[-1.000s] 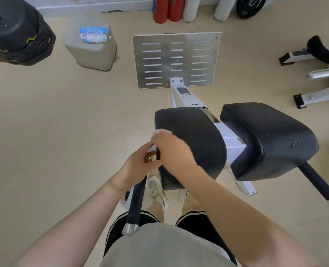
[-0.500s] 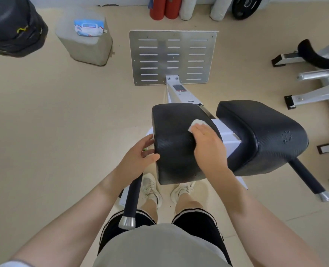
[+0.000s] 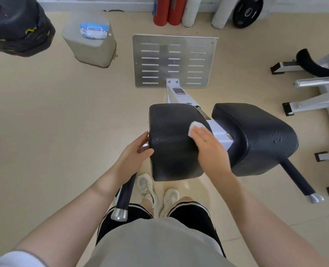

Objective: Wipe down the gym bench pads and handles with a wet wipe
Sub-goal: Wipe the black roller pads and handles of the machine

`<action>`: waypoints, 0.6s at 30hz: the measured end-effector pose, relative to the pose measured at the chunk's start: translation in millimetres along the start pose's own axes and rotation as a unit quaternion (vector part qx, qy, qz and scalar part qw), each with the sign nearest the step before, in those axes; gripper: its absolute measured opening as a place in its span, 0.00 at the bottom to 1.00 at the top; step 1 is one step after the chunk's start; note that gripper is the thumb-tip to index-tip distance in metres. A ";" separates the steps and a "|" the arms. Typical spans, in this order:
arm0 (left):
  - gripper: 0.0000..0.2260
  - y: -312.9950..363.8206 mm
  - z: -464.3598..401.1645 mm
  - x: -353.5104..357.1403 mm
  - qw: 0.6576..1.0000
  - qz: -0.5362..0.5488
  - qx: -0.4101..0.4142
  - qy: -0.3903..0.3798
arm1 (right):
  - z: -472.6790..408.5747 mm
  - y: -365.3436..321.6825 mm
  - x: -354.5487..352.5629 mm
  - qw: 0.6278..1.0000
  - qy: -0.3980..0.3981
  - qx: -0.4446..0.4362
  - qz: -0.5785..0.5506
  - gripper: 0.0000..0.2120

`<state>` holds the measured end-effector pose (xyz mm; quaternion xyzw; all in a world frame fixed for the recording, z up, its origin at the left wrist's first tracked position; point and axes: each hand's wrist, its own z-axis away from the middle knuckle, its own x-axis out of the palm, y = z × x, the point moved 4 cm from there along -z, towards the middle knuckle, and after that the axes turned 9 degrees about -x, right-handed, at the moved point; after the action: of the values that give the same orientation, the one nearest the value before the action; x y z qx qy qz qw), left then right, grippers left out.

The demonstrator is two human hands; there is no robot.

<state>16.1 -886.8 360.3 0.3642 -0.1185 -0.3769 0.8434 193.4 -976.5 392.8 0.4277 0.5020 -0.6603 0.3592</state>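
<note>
right hand [image 3: 208,145] flat, pressing wet wipe [image 3: 195,126] on left pad [image 3: 171,143]; left hand [image 3: 135,153] loosely steadying its outer edge; untouched right pad [image 3: 256,135] lies rightward, nearer right hand.

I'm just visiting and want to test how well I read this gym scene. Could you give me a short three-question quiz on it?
1. True or false: the right hand presses the white wipe flat on the left pad.
2. Which part does the left hand touch? A) the right pad B) the left pad's outer edge C) the metal footplate
3. Fill in: the pack of wipes lies on top of a grey ____.

Key: 1 true; 2 B; 3 block.
</note>
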 end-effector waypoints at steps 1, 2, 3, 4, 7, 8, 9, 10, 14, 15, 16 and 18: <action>0.23 1.0 1.0 1.2 1.000 0.004 -0.001 0.004 | 4.0 12.1 -3.0 1.000 0.014 0.014 0.005 0.24; 0.23 1.1 1.1 1.6 1.000 0.008 -0.002 0.010 | 6.5 17.8 -5.4 1.000 0.022 0.020 0.003 0.24; 0.23 -0.1 0.6 2.0 1.000 0.013 -0.002 0.013 | 7.0 19.1 -6.2 0.999 0.023 0.023 -0.001 0.23; 0.24 -1.9 0.5 2.7 1.000 0.018 -0.002 0.015 | 6.1 16.6 -5.6 0.999 0.023 0.026 -0.007 0.22; 0.23 -8.0 1.3 6.3 0.999 0.031 0.001 0.038 | 1.2 -12.1 5.8 0.999 0.027 -0.027 -0.020 0.20; 0.22 -9.8 1.9 7.8 0.998 0.043 0.000 0.050 | 0.4 -26.0 12.2 0.997 0.036 -0.068 -0.021 0.20; 0.21 -11.3 2.9 9.7 0.996 0.057 0.001 0.061 | -0.2 -40.0 17.6 0.993 0.039 -0.109 -0.024 0.20; 0.20 -12.5 3.8 12.0 0.995 0.074 0.005 0.073 | 0.0 -53.0 22.1 0.988 0.027 -0.152 -0.018 0.19; 0.20 -11.3 12.8 25.9 0.982 0.116 0.030 0.147 | 0.0 -56.5 22.2 0.979 0.020 -0.200 0.020 0.21; 0.20 -12.3 14.4 31.0 0.979 0.123 0.030 0.159 | 0.3 -44.1 20.2 0.984 0.021 -0.176 0.015 0.20; 0.21 -15.1 14.7 35.8 0.977 0.128 0.026 0.165 | 1.7 -29.0 16.1 0.990 0.025 -0.141 0.007 0.21; 0.25 -19.2 13.8 42.7 0.977 0.134 0.006 0.168 | 8.4 7.1 9.1 0.996 0.030 -0.084 0.009 0.23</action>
<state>28.4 -933.5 353.3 0.4081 -0.0258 -0.1930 0.8919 194.7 -986.8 383.0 0.4198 0.5626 -0.5994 0.3846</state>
